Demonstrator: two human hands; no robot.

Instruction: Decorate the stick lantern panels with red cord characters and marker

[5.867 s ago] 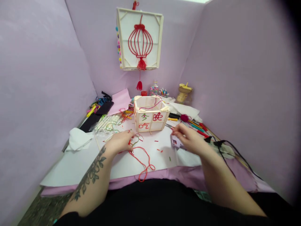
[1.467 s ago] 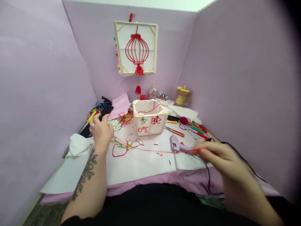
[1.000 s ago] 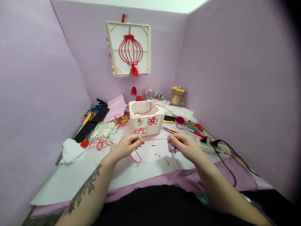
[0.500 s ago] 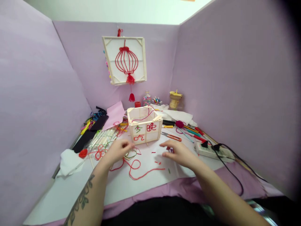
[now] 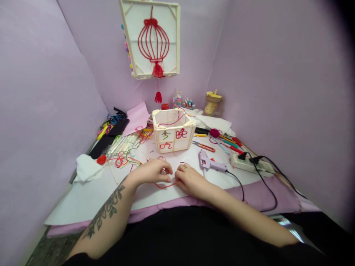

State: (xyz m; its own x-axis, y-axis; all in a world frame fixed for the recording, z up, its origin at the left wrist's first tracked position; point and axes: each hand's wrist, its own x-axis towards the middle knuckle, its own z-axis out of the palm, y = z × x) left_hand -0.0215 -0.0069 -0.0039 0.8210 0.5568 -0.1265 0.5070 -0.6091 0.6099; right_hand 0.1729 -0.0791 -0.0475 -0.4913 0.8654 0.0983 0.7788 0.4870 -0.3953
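Observation:
My right hand (image 5: 191, 180) rests low over the white tabletop, its fingers closed on the red yarn (image 5: 164, 187). The yarn curves left from those fingertips and passes below my left hand (image 5: 153, 171). That hand is loosely curled, thumb and fingers apart, with nothing visible between them. Just beyond both hands stands an open-topped box of pale sticks and white panels (image 5: 174, 139), its front bearing red and green yarn characters. A lilac glue gun (image 5: 212, 162) lies on its side to the right of my right hand.
Orange-handled snips (image 5: 204, 146) lie right of the box. A power strip (image 5: 251, 164) with black cords sits at the right edge. A stick-framed lantern (image 5: 151, 40) hangs above. White cloth (image 5: 88, 168) and bagged sticks (image 5: 124, 144) lie left. Lilac walls enclose three sides.
My hands have come together, the right moving left and closing on the red yarn. The glue gun, mostly covered before, now shows. The view has tilted down.

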